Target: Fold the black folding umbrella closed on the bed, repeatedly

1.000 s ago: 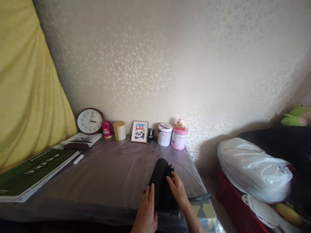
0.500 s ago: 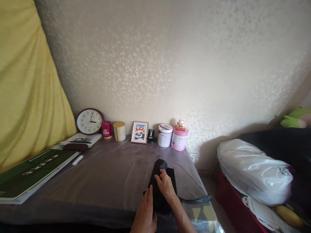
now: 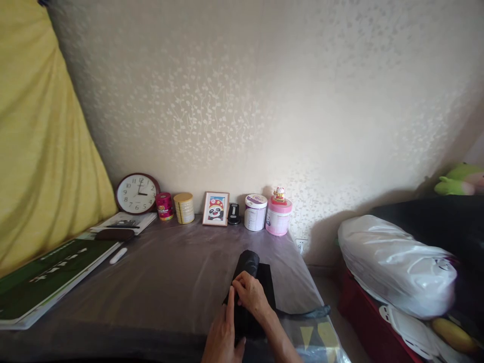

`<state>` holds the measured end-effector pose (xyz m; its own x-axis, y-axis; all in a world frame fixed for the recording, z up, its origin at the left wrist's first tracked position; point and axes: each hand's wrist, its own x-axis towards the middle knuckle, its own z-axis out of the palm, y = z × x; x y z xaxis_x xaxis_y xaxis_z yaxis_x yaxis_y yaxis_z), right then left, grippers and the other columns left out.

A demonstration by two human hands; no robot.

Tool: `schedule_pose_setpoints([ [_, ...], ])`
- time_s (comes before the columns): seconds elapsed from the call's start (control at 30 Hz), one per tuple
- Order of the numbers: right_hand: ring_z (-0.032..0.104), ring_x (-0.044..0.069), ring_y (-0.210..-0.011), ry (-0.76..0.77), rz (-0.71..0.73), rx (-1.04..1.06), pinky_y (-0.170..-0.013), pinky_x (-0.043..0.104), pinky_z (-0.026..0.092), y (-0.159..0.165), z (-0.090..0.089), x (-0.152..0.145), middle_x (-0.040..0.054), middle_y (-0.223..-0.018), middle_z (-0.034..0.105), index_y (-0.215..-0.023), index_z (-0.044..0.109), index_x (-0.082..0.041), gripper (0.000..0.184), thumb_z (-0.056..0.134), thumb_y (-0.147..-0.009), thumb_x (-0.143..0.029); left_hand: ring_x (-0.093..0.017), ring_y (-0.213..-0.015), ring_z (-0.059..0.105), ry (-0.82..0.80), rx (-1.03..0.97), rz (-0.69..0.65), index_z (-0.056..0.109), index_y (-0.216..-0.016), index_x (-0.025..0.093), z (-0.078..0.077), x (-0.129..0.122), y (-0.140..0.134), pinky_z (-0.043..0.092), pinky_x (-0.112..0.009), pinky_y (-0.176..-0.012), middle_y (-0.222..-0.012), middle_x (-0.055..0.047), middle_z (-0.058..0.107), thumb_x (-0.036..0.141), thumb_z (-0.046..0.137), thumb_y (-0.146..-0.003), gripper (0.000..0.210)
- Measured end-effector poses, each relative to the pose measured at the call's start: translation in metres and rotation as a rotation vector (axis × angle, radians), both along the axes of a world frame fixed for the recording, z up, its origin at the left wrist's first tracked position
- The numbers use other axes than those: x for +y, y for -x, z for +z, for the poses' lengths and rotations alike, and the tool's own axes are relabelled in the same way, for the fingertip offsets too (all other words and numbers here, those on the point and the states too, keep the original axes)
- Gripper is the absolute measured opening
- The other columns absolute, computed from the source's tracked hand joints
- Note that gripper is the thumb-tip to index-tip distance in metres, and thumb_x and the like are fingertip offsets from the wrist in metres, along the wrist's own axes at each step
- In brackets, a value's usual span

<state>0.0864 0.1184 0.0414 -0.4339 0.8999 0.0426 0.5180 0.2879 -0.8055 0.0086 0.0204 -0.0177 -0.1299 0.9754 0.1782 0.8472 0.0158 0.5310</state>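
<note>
While my right hand [image 3: 252,296] bunches its fingertips on the black roll [image 3: 248,259] (can't tell if they're really pinching), my left hand [image 3: 222,335] lies along its left side, fingers straight, thumb apart. Roll's near the front edge of the grey table cover [image 3: 170,282]. Letting up could make it uncoil or skid, since that wrinkled sheet looks slick. Roll's tube-shaped, soft-looking, with a flat black flap [image 3: 266,280] alongside.

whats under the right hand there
A black roll lies under the right hand: its far end shows beyond the hand, and a flat black piece shows to the right. The part directly beneath the hand is covered, and the roll's inside cannot be seen.
</note>
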Motion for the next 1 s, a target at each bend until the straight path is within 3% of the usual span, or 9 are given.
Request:
schedule_pose_setpoints([
  [0.1,0.058,0.010,-0.045,-0.064,-0.005,-0.040,-0.049,0.018,0.037,0.000,-0.002,0.000,-0.0013,-0.055,0.063,-0.075,0.056,-0.019,0.019,0.040,-0.084,-0.023,-0.031,-0.135,0.019,-0.021,0.173,0.094,0.006,-0.140,0.017,0.004,0.001,-0.004,0.030,-0.046,-0.104,-0.150,-0.017,0.002,0.014,0.052,-0.063,0.090],
  [0.23,0.062,0.013,-0.062,-0.178,-0.045,-0.080,-0.054,0.019,0.036,0.002,-0.007,0.001,0.0026,-0.068,0.067,-0.074,0.058,-0.018,0.020,0.042,-0.084,-0.020,-0.028,-0.137,0.016,-0.064,0.236,0.098,0.005,-0.140,0.013,-0.001,0.006,-0.009,0.026,-0.047,-0.107,-0.150,-0.013,0.009,0.015,0.047,-0.064,0.087],
  [0.37,0.061,0.013,-0.064,-0.194,-0.044,-0.071,-0.056,0.020,0.036,0.003,-0.010,0.001,0.0024,-0.070,0.066,-0.077,0.059,-0.018,0.021,0.040,-0.086,-0.021,-0.022,-0.138,0.013,-0.047,0.137,0.033,-0.002,-0.140,0.009,-0.018,0.011,-0.008,0.028,-0.039,-0.108,-0.150,-0.012,0.009,0.008,0.039,-0.066,0.084],
  [0.5,0.062,0.013,-0.066,-0.210,-0.021,0.043,-0.059,0.020,0.040,0.001,-0.012,-0.003,0.0011,-0.075,0.066,-0.088,0.058,-0.019,0.017,0.041,-0.086,-0.021,-0.021,-0.138,0.011,-0.017,0.036,0.009,0.002,-0.139,0.005,-0.033,0.015,-0.004,0.026,-0.035,-0.110,-0.150,-0.015,0.007,0.007,0.038,-0.067,0.081],
  [0.7,0.059,0.016,-0.085,-0.502,0.014,0.063,-0.078,0.026,0.043,-0.010,-0.012,-0.008,0.0025,-0.085,0.065,-0.086,0.061,-0.021,0.020,0.041,-0.089,-0.021,-0.025,-0.135,0.021,0.065,-0.041,-0.044,0.017,-0.137,0.003,-0.049,0.023,0.006,0.026,-0.040,-0.110,-0.146,-0.019,0.021,0.008,0.043,-0.064,0.077],
  [0.83,0.049,0.019,-0.112,-0.566,0.134,0.010,-0.100,0.036,0.031,-0.012,-0.018,0.000,0.0015,-0.103,0.066,-0.088,0.065,-0.022,0.021,0.045,-0.088,-0.019,-0.023,-0.134,0.024,-0.056,-0.073,-0.023,0.022,-0.135,0.002,-0.053,0.022,0.008,0.026,-0.040,-0.110,-0.144,-0.020,0.028,0.008,0.038,-0.069,0.069],
  [1.0,0.047,0.017,-0.116,-0.526,0.190,-0.064,-0.106,0.043,0.018,-0.003,-0.025,0.021,-0.0002,-0.099,0.068,-0.087,0.066,-0.025,0.027,0.040,-0.090,-0.020,-0.025,-0.133,0.027,-0.026,-0.082,-0.020,0.022,-0.135,-0.001,-0.050,0.020,0.010,0.027,-0.039,-0.109,-0.143,-0.021,0.029,0.008,0.040,-0.067,0.070],
])
